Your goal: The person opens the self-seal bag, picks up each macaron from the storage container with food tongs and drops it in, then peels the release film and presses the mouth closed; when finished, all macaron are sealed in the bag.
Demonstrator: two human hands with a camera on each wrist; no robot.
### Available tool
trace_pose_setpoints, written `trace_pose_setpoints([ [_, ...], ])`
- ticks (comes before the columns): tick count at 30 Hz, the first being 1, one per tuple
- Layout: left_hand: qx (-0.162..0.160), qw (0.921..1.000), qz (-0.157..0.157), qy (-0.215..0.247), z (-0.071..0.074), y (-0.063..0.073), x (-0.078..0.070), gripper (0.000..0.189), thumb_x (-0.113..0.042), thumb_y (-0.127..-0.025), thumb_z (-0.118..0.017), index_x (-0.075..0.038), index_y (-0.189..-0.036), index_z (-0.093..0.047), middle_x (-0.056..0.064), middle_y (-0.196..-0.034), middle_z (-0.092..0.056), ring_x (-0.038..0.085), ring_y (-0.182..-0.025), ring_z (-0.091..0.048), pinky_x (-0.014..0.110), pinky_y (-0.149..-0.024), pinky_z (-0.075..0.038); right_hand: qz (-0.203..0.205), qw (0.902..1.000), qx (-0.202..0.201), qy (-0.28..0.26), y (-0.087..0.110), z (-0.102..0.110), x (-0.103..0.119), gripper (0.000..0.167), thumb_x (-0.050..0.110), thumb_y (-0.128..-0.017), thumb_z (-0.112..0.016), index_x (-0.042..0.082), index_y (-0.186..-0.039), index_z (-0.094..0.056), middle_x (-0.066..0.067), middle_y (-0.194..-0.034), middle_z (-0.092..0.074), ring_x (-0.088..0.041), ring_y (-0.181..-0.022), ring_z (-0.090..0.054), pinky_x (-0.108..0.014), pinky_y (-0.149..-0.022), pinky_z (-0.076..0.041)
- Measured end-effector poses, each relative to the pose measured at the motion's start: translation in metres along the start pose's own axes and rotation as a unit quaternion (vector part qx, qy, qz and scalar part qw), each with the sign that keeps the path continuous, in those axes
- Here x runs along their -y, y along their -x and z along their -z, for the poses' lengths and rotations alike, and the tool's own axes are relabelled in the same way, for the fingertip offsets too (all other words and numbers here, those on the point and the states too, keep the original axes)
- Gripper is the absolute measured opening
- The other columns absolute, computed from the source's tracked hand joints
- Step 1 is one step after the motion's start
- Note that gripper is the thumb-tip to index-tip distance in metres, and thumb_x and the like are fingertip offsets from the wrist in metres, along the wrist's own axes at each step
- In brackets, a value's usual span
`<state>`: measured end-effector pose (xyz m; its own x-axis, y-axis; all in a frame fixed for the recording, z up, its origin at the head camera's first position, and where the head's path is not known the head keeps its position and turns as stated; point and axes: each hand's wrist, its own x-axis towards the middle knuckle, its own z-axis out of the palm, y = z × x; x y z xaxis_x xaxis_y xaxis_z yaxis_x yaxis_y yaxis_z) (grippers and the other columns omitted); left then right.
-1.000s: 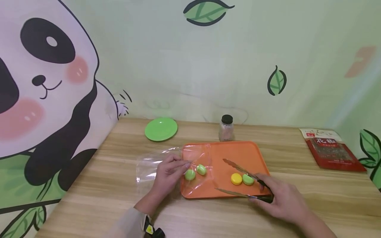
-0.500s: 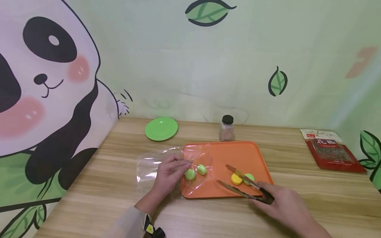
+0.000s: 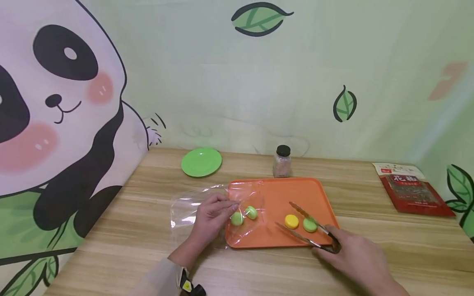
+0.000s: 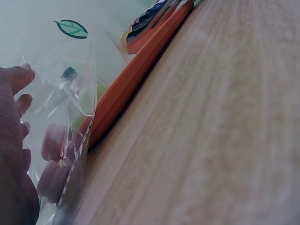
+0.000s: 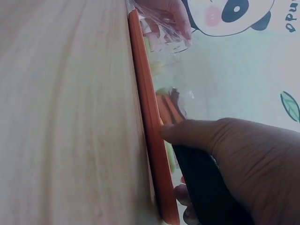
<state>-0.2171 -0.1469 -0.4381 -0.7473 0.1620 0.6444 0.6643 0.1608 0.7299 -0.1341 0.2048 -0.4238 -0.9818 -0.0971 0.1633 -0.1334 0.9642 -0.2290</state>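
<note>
My left hand [image 3: 212, 218] pinches the edge of a clear plastic bag [image 3: 182, 209], which lies partly over the left end of an orange tray [image 3: 296, 193]. Two green macarons [image 3: 251, 212] show through the film on the tray. Pink macarons [image 4: 52, 180] appear behind the film in the left wrist view. My right hand [image 3: 357, 255] grips tongs by their dark handle [image 5: 201, 187], with the metal arms spread over the tray. A green macaron [image 3: 310, 225] lies between the arms, and a yellow macaron [image 3: 291, 222] sits just left of it, near the tips.
Behind the tray stands a jar [image 3: 282, 162] with a black lid. A green plate [image 3: 201, 162] is at the back left. A red packet [image 3: 416, 191] lies at the right. The wooden table [image 3: 122, 238] meets a printed wall at the back.
The tongs first swung over the two loose macarons, then spread around them. The yellow macaron has shifted slightly left, leaving a gap beside the green one. The left hand has kept its place.
</note>
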Motion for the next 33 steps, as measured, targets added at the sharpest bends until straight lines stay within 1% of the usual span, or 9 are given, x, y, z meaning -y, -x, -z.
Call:
trace_pose_setpoints([
  [4,0.000,0.9999,-0.006,-0.008,0.001,-0.001,0.001,0.011,0.006,-0.084,-0.076,0.005,-0.095,-0.077,0.011,-0.089,-0.067,0.024,-0.087,-0.060,0.024,-0.077,-0.047,0.027,0.9989,-0.033,0.019,-0.001,-0.001,-0.003,0.044,0.058,-0.080,-0.078,0.023,-0.104,-0.069,0.012,-0.057,-0.039,-0.009,-0.050,-0.036,-0.030,-0.044,-0.026],
  [7,-0.001,1.0000,-0.007,-0.003,0.001,0.000,0.002,0.012,0.007,-0.083,-0.076,0.005,-0.095,-0.077,0.012,-0.089,-0.067,0.024,-0.087,-0.060,0.023,-0.077,-0.047,0.039,0.9980,-0.041,0.030,-0.002,-0.002,-0.005,0.036,0.053,-0.081,-0.079,0.024,-0.099,-0.067,0.013,-0.056,-0.038,-0.009,-0.049,-0.035,-0.029,-0.043,-0.025],
  [11,0.002,1.0000,-0.004,0.007,0.001,0.001,0.003,0.012,0.008,-0.084,-0.075,0.006,-0.096,-0.076,0.013,-0.089,-0.067,0.024,-0.086,-0.060,0.024,-0.077,-0.047,0.040,0.9980,-0.043,0.020,-0.002,-0.004,-0.006,0.035,0.054,-0.082,-0.078,0.024,-0.095,-0.065,0.012,-0.055,-0.037,-0.009,-0.048,-0.034,-0.029,-0.042,-0.024],
  [18,0.007,0.9999,0.000,0.008,0.000,0.001,0.002,0.011,0.007,-0.085,-0.075,0.006,-0.096,-0.076,0.012,-0.090,-0.067,0.023,-0.086,-0.060,0.023,-0.075,-0.047,0.030,0.9977,-0.054,-0.029,-0.002,-0.008,-0.007,0.037,0.059,-0.084,-0.074,0.028,-0.103,-0.069,0.012,-0.056,-0.040,-0.008,-0.048,-0.035,-0.027,-0.044,-0.025],
  [23,0.007,0.9999,0.000,0.008,0.000,0.001,0.002,0.011,0.007,-0.085,-0.075,0.006,-0.095,-0.077,0.012,-0.090,-0.067,0.021,-0.086,-0.060,0.023,-0.073,-0.047,0.037,0.9970,-0.047,-0.050,-0.004,-0.012,-0.011,0.034,0.060,-0.084,-0.074,0.031,-0.101,-0.068,0.013,-0.055,-0.040,-0.006,-0.047,-0.035,-0.025,-0.044,-0.025],
  [27,0.006,0.9999,-0.003,0.009,-0.001,0.002,0.003,0.010,0.008,-0.085,-0.075,0.006,-0.095,-0.077,0.012,-0.089,-0.067,0.020,-0.085,-0.061,0.023,-0.073,-0.048,0.042,0.9962,-0.044,-0.061,-0.004,-0.014,-0.011,0.033,0.059,-0.085,-0.073,0.032,-0.103,-0.069,0.014,-0.056,-0.041,-0.005,-0.048,-0.035,-0.024,-0.044,-0.025],
  [33,0.004,0.9999,-0.009,0.012,0.000,0.001,0.003,0.011,0.009,-0.084,-0.075,0.006,-0.094,-0.077,0.012,-0.088,-0.067,0.019,-0.084,-0.061,0.022,-0.071,-0.047,0.043,0.9957,-0.050,-0.064,-0.004,-0.013,-0.011,0.032,0.059,-0.085,-0.074,0.032,-0.101,-0.069,0.014,-0.056,-0.040,-0.005,-0.048,-0.035,-0.024,-0.045,-0.025],
])
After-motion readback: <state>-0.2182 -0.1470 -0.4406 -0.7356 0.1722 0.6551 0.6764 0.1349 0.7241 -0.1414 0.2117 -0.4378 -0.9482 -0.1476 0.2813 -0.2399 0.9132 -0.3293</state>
